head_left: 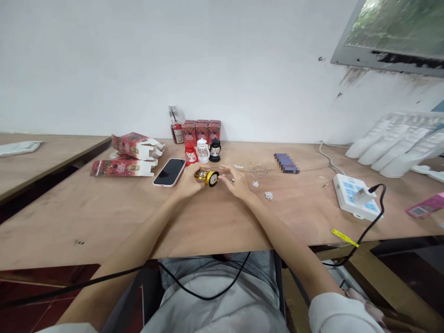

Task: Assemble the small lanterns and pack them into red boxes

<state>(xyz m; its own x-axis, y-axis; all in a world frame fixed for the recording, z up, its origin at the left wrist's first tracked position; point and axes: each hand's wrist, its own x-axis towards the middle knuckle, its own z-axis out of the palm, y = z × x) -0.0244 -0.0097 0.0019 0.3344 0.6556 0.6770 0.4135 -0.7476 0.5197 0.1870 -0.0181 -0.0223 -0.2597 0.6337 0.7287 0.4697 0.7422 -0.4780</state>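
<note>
A small gold lantern point(207, 176) lies on its side on the wooden table point(104, 217), its round end turned toward me. My left hand point(189, 181) is closed round its left part. My right hand point(236, 181) rests just right of the lantern, fingers curled, with a tiny pale piece at its fingertips that I cannot make out. Three little lanterns stand behind: a red lantern point(190, 154), a white lantern point(202, 151) and a black lantern point(215, 150). A black phone point(169, 172) in a pink case lies left of my left hand.
Red boxes point(201, 130) stand against the wall; opened red cartons point(133, 152) lie at the left. Wire hooks point(257, 171) and small white bits point(268, 195) lie right of my hands. A white power strip point(357, 196) with a black cable sits at the right, white foam trays point(398, 143) beyond.
</note>
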